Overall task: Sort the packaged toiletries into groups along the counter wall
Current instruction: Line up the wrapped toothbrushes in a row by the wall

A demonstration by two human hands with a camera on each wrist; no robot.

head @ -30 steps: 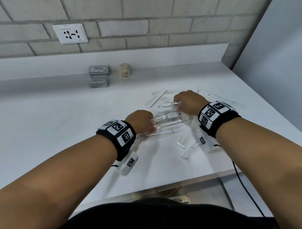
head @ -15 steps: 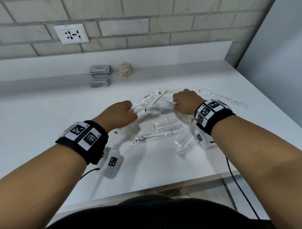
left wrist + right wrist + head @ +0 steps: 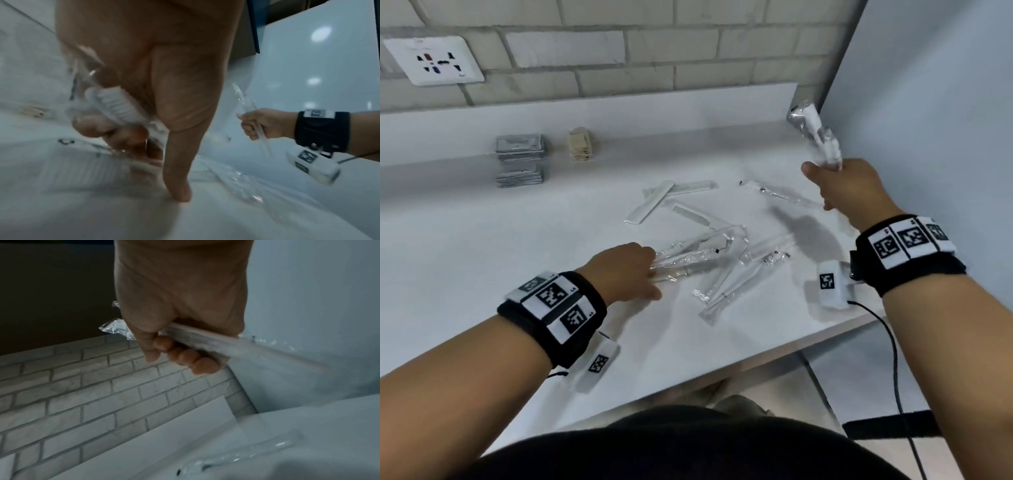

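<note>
On the white counter (image 3: 482,240) lies a loose pile of clear-wrapped toothbrushes (image 3: 726,274) and wrapped combs (image 3: 654,202). My left hand (image 3: 647,270) is low at the pile's left edge. Its fingers curl round a wrapped toothbrush (image 3: 119,107) and its thumb tip touches the counter. My right hand (image 3: 828,174) is raised at the right, near the blue side panel. It grips a bundle of wrapped toothbrushes (image 3: 813,133) that stands upright out of the fist. In the right wrist view the fingers (image 3: 185,353) wrap round the clear wrapper (image 3: 205,337).
Two stacks of grey sachets (image 3: 518,147) and a stack of beige packets (image 3: 580,144) stand along the back wall. One wrapped toothbrush (image 3: 777,195) lies apart, below my right hand. A wall socket (image 3: 431,61) is at the upper left. The counter's front edge runs close to the pile.
My right hand has lifted its wrapped toothbrushes up and to the right. My left hand has dropped from mid-air back to the pile, still gripping a wrapped toothbrush.
</note>
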